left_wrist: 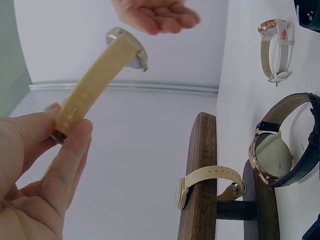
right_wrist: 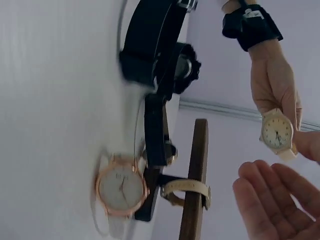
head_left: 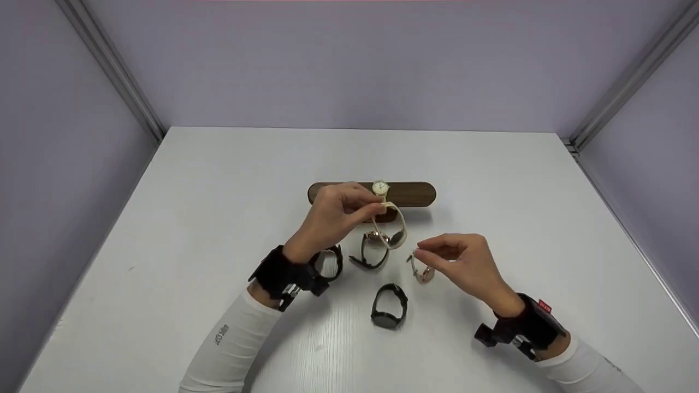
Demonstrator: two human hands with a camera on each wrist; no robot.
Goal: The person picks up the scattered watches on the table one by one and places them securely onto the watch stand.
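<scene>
My left hand (head_left: 377, 207) is raised above the table and pinches the strap of a cream watch (head_left: 394, 226) between thumb and fingers (left_wrist: 70, 150). The strap (left_wrist: 85, 90) stretches away to the watch case (left_wrist: 127, 47), whose dial (right_wrist: 276, 132) shows in the right wrist view. Behind it stands a dark wooden watch stand (head_left: 415, 194) with a second cream watch (head_left: 380, 188) wrapped round its bar (left_wrist: 202, 150). My right hand (head_left: 437, 252) hovers to the right with loosely bent fingers (right_wrist: 265, 195), holding nothing. It is just above a rose-gold watch with a pale strap (head_left: 421, 271).
A rose-gold watch on a dark strap (head_left: 374, 248) lies in front of the stand. One black watch (head_left: 389, 307) sits nearer me and another (head_left: 329, 262) lies under my left wrist. The white table (head_left: 191, 218) is enclosed by lilac walls.
</scene>
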